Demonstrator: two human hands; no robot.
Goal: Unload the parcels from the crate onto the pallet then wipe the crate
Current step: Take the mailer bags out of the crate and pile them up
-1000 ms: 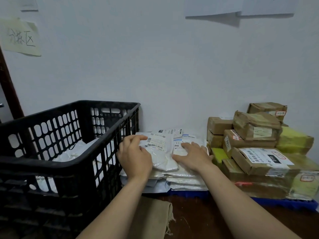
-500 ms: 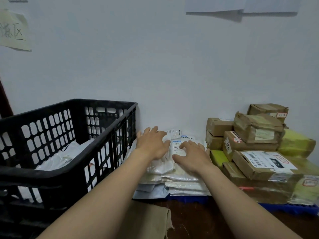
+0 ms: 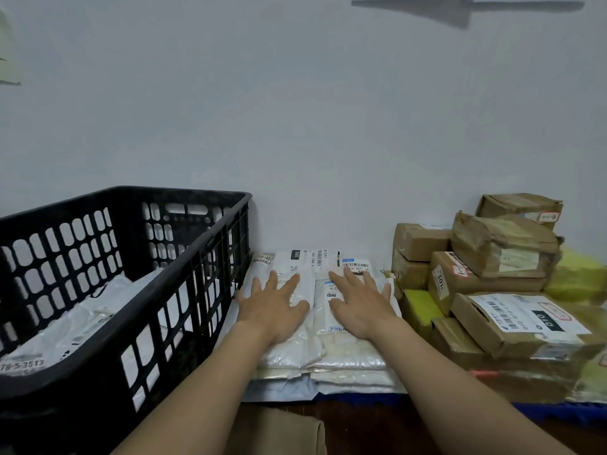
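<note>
unloading step, judged partway. left hand (image 3: pixel 276 310) and right hand (image 3: pixel 361 307), fingers spread flat, press the white parcel stack (image 3: pixel 348 359) on the blue pallet (image 3: pixel 558 413), right of the crate (image 3: pixel 180 193). crate parcels (image 3: pixel 82 323) wait; next: reach left, grip one.

Pale wall (image 3: pixel 295 110) with paper note (image 3: pixel 6 54)

Crate (image 3: pixel 108 290) holding parcels (image 3: pixel 82 320) stands left of the bag stack (image 3: pixel 328 343) on the pallet (image 3: pixel 558 413); boxes (image 3: pixel 492 280) stacked right; both hands (image 3: pixel 276 310) rest atop the bags.
</note>
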